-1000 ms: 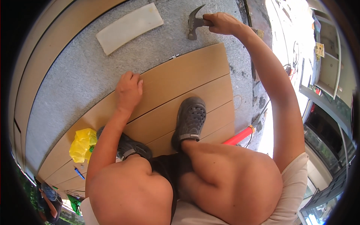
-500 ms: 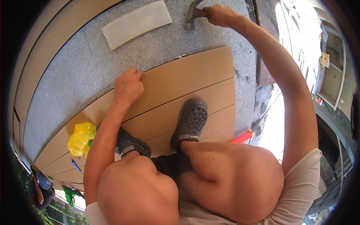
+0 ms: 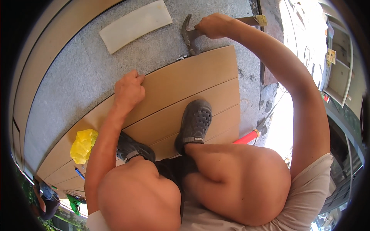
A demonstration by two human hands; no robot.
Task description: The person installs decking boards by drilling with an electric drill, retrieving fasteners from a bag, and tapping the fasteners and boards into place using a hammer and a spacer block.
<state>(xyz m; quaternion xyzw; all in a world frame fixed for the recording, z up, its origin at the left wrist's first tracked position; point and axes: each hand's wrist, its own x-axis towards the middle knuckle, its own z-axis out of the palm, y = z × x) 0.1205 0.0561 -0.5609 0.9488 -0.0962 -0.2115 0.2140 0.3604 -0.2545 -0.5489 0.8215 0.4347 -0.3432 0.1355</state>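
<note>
My right hand [image 3: 213, 26] is wrapped round the handle of a claw hammer [image 3: 189, 35]. The hammer's head is down at the far edge of the tan decking boards [image 3: 200, 73], beside a small metal clip [image 3: 182, 57]. Its handle runs out to the right past my wrist. Along that same edge, farther left, my left hand [image 3: 130, 89] is closed on the far board, its fingertips partly hidden. Both of my dark clogs [image 3: 195, 117] stand on the boards.
A pale rectangular slab [image 3: 135, 26] lies on the grey stone floor [image 3: 92, 63] beyond the boards. A yellow plastic bag [image 3: 83, 145] and a blue pen-like object [image 3: 79, 173] are at left. A red cylinder [image 3: 247, 136] lies at right. Another person [image 3: 49, 202] is at far left.
My right hand has brought the hammer down and slightly left, from above the floor to the boards' edge near the clip. My left hand keeps its place on the board.
</note>
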